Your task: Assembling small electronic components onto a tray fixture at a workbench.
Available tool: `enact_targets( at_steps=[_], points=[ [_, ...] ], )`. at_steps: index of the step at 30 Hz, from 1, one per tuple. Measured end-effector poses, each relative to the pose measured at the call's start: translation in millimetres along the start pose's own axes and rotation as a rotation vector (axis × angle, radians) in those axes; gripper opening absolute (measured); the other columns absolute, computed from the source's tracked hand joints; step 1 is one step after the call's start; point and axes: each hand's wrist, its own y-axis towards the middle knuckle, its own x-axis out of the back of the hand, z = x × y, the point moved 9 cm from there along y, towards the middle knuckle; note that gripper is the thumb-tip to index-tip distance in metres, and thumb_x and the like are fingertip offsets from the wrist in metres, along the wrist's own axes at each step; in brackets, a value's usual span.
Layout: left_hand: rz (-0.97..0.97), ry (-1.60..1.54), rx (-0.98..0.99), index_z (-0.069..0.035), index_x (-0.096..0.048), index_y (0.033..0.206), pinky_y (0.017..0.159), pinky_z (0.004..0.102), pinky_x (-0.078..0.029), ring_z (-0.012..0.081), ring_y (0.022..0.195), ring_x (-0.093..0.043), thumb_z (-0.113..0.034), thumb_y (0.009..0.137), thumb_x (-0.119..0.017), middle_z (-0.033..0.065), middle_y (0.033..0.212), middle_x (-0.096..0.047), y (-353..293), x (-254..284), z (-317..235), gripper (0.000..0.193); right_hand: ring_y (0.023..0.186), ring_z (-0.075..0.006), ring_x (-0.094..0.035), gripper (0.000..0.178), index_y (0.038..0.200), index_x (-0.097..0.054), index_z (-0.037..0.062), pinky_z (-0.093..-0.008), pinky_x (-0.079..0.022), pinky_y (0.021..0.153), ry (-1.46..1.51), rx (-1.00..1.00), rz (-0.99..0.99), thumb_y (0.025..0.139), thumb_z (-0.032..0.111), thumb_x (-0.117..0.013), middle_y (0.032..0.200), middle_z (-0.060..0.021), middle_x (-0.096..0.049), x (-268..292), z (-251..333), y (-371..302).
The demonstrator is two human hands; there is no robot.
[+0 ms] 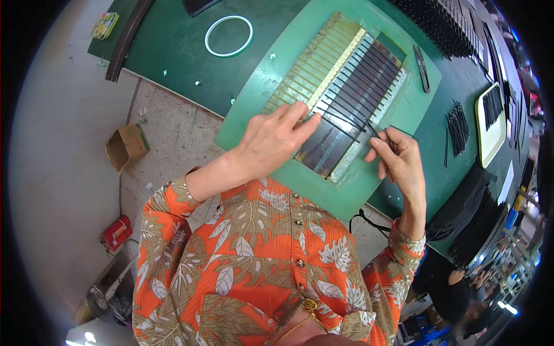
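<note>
A flat jig (323,81) with a row of slots lies tilted on a green board (254,98) in front of me. Several thin black strips (369,75) run side by side across its dark plate. My left hand (271,138) rests at the jig's near left part, thumb and forefinger pinched at the end of a black strip (340,125). My right hand (399,155) is closed around a slim dark pointed tool (374,130), its tip by the strips' right ends. Its exact kind is partly hidden by my fingers. Another thin black stick (407,133) shows beside that hand.
Black tweezers (423,69) lie on the board's right side. Loose black strips (457,130) and a cream tray (489,147) with more strips are at the right. A white ring (229,36) lies at the far left. A cardboard box (128,147) stands on the floor.
</note>
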Motion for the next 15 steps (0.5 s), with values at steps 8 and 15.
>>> enact_targets(
  at_steps=[8, 15],
  points=[
    [0.028, -0.03, 0.047, -0.009, -0.058, 0.115, 0.052, 0.0289, -0.049, 0.0186, 0.075, -0.056, 0.002, 0.069, -0.056, 0.0047, 0.087, -0.046, 4, -1, 2, 0.047, 0.036, -0.0029, -0.041, 0.016, 0.085, -0.057, -0.001, -0.0169, -0.025, 0.032, 0.225, 0.023, -0.016, 0.092, 0.013, -0.054, 0.063, -0.0047, -0.061, 0, -16, -10],
    [0.05, -0.001, 0.066, -0.012, -0.057, 0.116, 0.053, 0.0286, -0.049, 0.0176, 0.075, -0.056, 0.003, 0.067, -0.056, 0.0036, 0.087, -0.045, 6, -2, 2, 0.052, 0.036, -0.0029, -0.04, 0.016, 0.085, -0.057, -0.0016, -0.017, -0.026, 0.033, 0.28, 0.023, -0.031, 0.092, 0.013, -0.053, 0.062, -0.0053, -0.06, -3, -22, -12]
  ],
)
